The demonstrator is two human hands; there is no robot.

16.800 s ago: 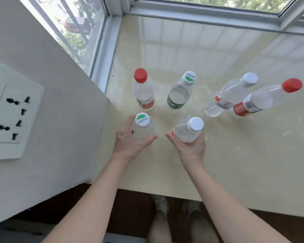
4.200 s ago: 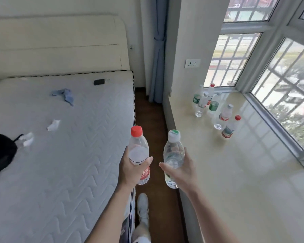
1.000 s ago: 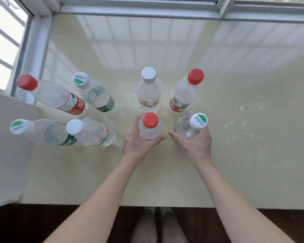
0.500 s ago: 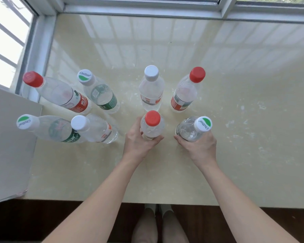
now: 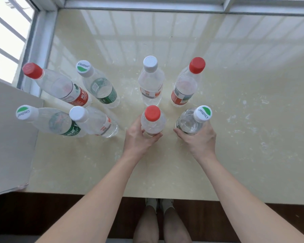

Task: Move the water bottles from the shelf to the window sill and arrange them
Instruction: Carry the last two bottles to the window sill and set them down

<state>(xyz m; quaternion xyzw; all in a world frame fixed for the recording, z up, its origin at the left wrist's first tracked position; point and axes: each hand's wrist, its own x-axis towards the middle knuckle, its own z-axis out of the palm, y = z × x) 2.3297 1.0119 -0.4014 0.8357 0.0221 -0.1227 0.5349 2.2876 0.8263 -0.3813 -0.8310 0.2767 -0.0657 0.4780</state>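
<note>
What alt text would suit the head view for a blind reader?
Seen from above, a person's left hand grips a red-capped bottle and the right hand a green-and-white-capped bottle on a cream window sill, beside six other bottles.

the cream window sill [image 5: 253,163] is bearing eight water bottles [image 5: 150,85]; all are standing. four are grouping at its left; four are sitting mid-sill.

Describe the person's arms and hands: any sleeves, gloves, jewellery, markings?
The left forearm and right forearm are bare right to the frame edge; no sleeve shows. The left hand and right hand wear no gloves. No watch, bracelet, ring, tape or marking is visible on either.
</note>
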